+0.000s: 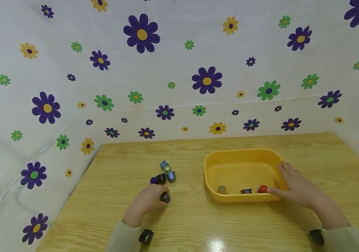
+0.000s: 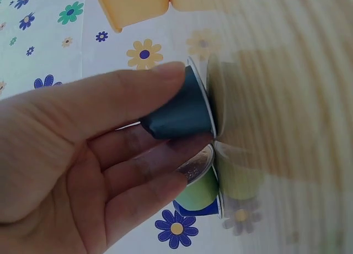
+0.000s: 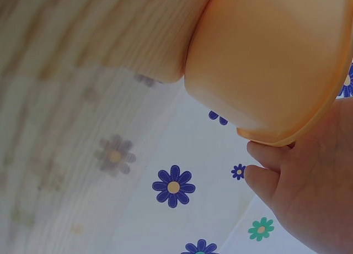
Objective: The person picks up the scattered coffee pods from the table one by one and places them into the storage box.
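My left hand [image 1: 149,201] pinches a dark coffee capsule [image 1: 165,198] between thumb and fingers, low over the table. In the left wrist view this capsule [image 2: 179,113] looks dark teal, with its pale rim close to the tabletop. Just beyond that hand lie a purple capsule [image 1: 154,180], a black capsule [image 1: 161,178], a light blue capsule [image 1: 171,176], a green capsule [image 1: 167,168] and another blue capsule [image 1: 164,163]. My right hand [image 1: 300,187] rests against the right side of a yellow plastic bin [image 1: 245,199], fingers extended along its rim and thumb reaching over the near corner.
Inside the bin, along its near wall, are an olive-gold capsule [image 1: 221,189], a dark capsule [image 1: 246,191] and a red capsule [image 1: 262,189]. The wood-grain table [image 1: 192,224] meets a white flower-print cloth [image 1: 173,70] at the back and sides.
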`<state>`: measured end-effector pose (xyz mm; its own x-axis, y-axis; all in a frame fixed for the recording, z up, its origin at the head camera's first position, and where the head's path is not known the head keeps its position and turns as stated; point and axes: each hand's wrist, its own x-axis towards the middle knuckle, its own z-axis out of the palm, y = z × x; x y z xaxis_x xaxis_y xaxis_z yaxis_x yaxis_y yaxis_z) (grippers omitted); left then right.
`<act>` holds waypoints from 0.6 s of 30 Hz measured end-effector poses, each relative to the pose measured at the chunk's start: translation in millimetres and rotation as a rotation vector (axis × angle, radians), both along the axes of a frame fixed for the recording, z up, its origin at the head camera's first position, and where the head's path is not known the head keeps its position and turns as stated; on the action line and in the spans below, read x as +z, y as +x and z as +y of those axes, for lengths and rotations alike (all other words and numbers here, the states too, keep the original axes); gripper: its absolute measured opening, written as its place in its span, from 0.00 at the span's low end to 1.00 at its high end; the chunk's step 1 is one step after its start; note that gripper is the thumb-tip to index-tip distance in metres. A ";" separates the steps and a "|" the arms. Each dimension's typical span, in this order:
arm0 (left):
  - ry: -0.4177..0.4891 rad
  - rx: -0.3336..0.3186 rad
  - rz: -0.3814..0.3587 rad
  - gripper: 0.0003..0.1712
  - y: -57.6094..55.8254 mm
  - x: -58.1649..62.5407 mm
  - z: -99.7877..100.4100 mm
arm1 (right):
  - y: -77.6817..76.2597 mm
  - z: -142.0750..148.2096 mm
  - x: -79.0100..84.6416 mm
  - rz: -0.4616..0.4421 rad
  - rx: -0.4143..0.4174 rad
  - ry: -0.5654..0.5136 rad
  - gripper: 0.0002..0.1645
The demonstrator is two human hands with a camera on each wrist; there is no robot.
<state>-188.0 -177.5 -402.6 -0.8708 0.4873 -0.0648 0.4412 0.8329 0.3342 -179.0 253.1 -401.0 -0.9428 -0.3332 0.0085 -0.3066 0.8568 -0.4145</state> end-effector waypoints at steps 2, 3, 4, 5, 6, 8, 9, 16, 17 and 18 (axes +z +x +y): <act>-0.004 -0.002 0.006 0.12 -0.1 -0.4 -0.6 | -0.1 0.4 -0.3 -0.001 0.003 -0.004 0.57; -0.005 -0.003 0.008 0.12 -0.1 -0.6 -0.8 | 0.0 0.4 -0.2 0.002 0.006 -0.005 0.57; -0.007 -0.005 0.010 0.12 -0.1 -0.7 -0.9 | 0.1 0.4 -0.1 0.005 0.008 -0.004 0.57; -0.009 -0.006 0.011 0.12 -0.1 -0.7 -1.0 | 0.2 0.3 0.1 0.008 0.009 -0.005 0.57; -0.013 -0.006 0.013 0.12 -0.1 -0.8 -1.1 | 0.5 0.0 0.5 0.009 0.011 -0.008 0.56; -0.011 -0.003 0.012 0.12 0.1 -0.6 -1.0 | 1.1 -0.5 1.4 0.010 0.009 -0.005 0.57; -0.014 -0.003 0.015 0.12 0.2 -0.9 -1.1 | 1.3 -0.8 1.8 0.010 0.008 -0.005 0.57; -0.012 -0.002 0.025 0.12 1.6 -0.2 -1.7 | 0.9 -1.4 1.7 0.006 0.009 -0.008 0.56; -0.009 -0.002 0.027 0.12 1.9 -0.1 -1.8 | 0.9 -1.4 1.5 0.007 0.009 -0.007 0.56; -0.007 -0.001 0.029 0.12 2.1 0.1 -2.0 | 0.9 -1.4 1.5 0.008 0.010 -0.007 0.56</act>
